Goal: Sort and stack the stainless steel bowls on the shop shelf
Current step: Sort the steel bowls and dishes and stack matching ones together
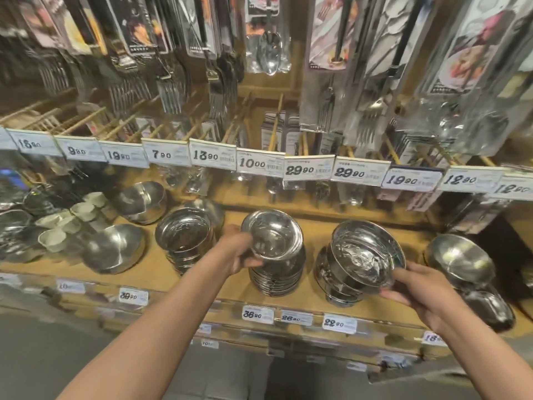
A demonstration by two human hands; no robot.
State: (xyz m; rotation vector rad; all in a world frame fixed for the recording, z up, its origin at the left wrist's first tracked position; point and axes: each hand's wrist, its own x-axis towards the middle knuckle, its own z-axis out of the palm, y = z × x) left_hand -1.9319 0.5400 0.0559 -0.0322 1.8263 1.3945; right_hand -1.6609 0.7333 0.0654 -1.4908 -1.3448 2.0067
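Left hand [240, 252] gripping one steel bowl [274, 235], right hand [415, 287] gripping another bowl [366, 252], perhaps three stacks [277, 278] sitting below on the shelf [317, 223], price tags [259, 163] hanging above

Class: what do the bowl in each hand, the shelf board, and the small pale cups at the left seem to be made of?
Both bowls, left and right: polished steel, mirror reflections. Shelf board: probably wood or laminate, matte tan. Small cups: pale, dull, perhaps ceramic or plastic; too blurred.

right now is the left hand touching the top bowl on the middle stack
Touching. The head view shows the left hand gripping the rim of the top bowl.
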